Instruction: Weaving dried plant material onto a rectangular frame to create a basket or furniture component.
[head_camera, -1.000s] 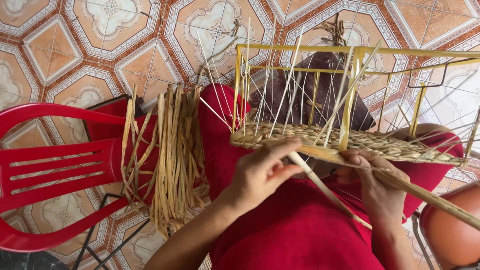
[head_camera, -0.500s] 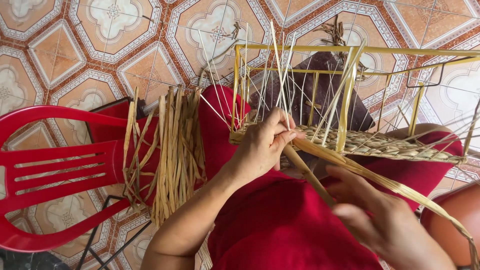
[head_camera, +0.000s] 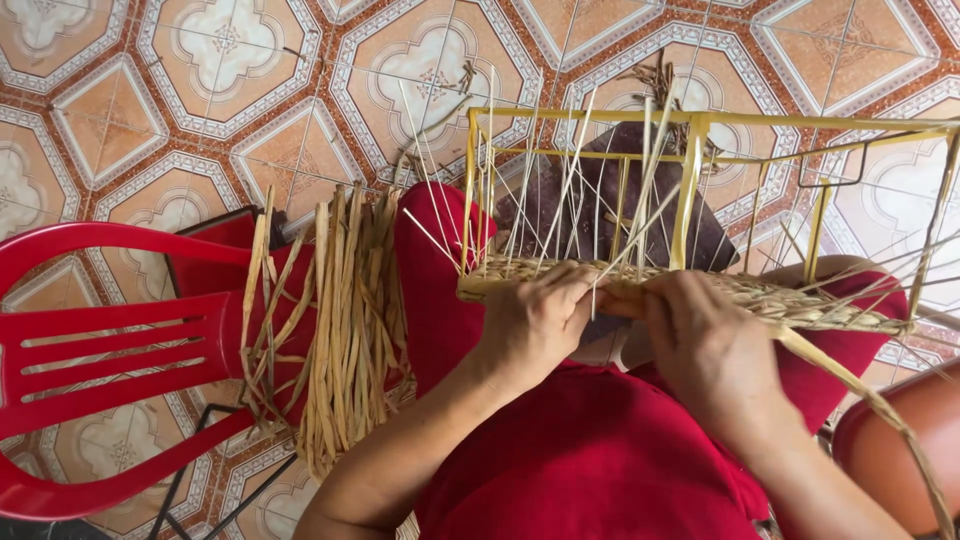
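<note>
Your left hand and right hand gripped the woven straw band along the near edge of a yellow wire frame, which rested on your lap, thin pale stakes rising upright through it, one long straw strand trailing right.

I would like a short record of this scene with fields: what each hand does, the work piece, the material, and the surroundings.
Left hand: grips the woven rim
Right hand: pinches a straw strand at the rim
Work piece: yellow frame with woven base, on the lap
Material: straw bundle lying beside the person's red-clothed leg
Surroundings: red plastic chair, patterned tile floor
</note>
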